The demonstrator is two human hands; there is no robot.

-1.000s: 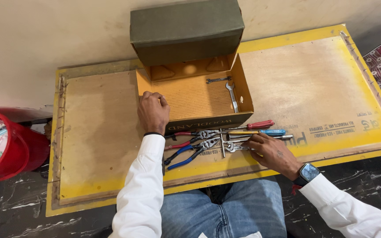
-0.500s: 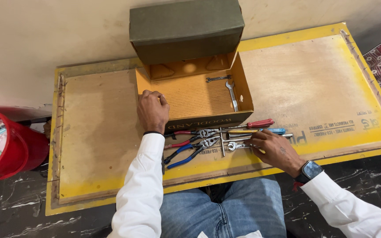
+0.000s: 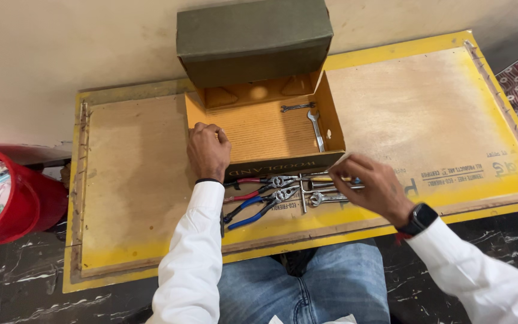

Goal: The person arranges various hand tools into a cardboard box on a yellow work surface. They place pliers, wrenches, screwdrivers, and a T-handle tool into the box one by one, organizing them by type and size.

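- Resting on the front left corner of the open cardboard box [image 3: 265, 129], left hand [image 3: 208, 150] is curled, holding nothing clearly
- right hand [image 3: 370, 183] pinches a tool with a yellow handle [image 3: 331, 178] just outside the box front
- pliers [image 3: 259, 192] lie beside it on the yellow board [image 3: 439, 108]
- two wrenches [image 3: 313, 123] inside the box

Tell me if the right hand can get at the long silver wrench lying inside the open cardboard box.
Probably yes. The long silver wrench lies uncovered on the floor of the open cardboard box, whose lid is tipped back. The right hand hovers just outside the low front wall, over the tools there.
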